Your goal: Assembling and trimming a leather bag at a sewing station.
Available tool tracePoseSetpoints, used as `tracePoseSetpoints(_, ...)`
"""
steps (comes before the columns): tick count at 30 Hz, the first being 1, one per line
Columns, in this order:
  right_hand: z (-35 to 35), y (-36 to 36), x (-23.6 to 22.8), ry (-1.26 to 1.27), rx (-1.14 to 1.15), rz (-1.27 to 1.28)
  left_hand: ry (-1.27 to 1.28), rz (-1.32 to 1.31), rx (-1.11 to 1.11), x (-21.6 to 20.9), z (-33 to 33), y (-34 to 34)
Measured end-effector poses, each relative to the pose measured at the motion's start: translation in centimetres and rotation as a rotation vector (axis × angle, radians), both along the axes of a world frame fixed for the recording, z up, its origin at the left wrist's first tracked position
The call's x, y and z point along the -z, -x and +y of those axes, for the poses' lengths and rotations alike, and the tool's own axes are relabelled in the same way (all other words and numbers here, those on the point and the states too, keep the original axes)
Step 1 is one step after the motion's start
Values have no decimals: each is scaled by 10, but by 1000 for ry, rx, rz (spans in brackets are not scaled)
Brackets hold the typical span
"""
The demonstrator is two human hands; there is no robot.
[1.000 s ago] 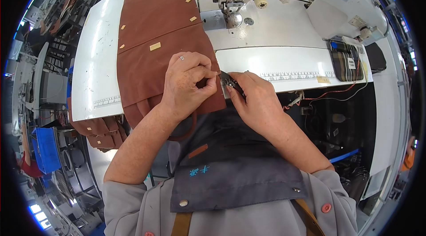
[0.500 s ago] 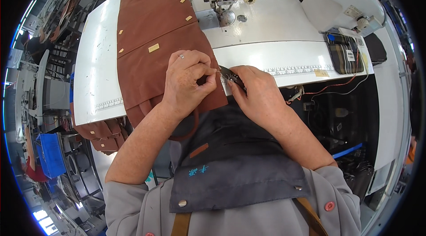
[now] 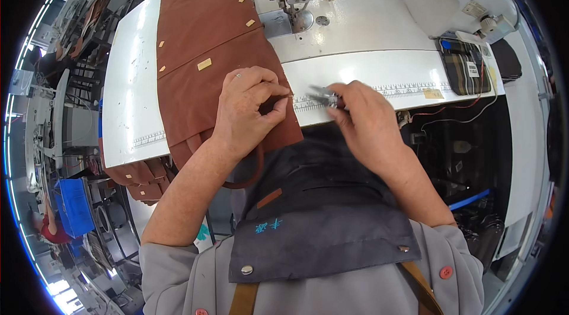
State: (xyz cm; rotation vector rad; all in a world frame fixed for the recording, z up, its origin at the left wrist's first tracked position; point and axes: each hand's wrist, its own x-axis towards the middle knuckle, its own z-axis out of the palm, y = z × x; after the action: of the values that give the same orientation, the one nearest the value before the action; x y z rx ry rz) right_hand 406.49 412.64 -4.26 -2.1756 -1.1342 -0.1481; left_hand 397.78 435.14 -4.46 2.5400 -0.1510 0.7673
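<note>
A long brown bag panel [image 3: 207, 30] with a handle at each end lies over the sewing table, small yellowish pieces stuck on it. My left hand [image 3: 246, 110] rests on its near part, thumb and forefinger pinched together at the right edge. The pinch seems to be on that edge or a thread there; I cannot make out which. To the right, just apart from the panel, my right hand [image 3: 370, 128] is closed around small dark thread snips [image 3: 321, 96]. Their blades point left toward the pinch and are smeared by motion.
The sewing machine [image 3: 296, 4] stands beyond my hands, its needle area right of the panel. A printed ruler [image 3: 409, 88] runs along the table's front edge. A plaid pouch [image 3: 465, 69] lies at the right. Brown bags [image 3: 139, 178] hang below the table's left side.
My right hand has drawn the snips to the right, away from the panel's edge. The left hand keeps its pinch in nearly the same place.
</note>
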Motion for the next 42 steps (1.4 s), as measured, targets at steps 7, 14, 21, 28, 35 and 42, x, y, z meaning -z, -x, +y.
tracePoseSetpoints(7, 16, 10, 13, 70, -311, -242, -288, 46, 80, -16, -1, -2)
tracePoseSetpoints(14, 21, 7, 12, 115, -310, -293, -209, 40, 84, -5, 3, -3)
tracePoseSetpoints(21, 22, 6, 13, 100, -299, -307, -182, -72, 143, 0, 11, -4)
tracePoseSetpoints(28, 21, 4, 14, 119, -307, -312, -324, 63, 184, -13, 9, -2)
tracePoseSetpoints(35, 19, 2, 13, 125, -305, -309, -260, 143, 155, -18, 13, 9)
tracePoseSetpoints(42, 18, 0, 10, 160, -316, -337, -219, 119, 71, -16, 8, 10)
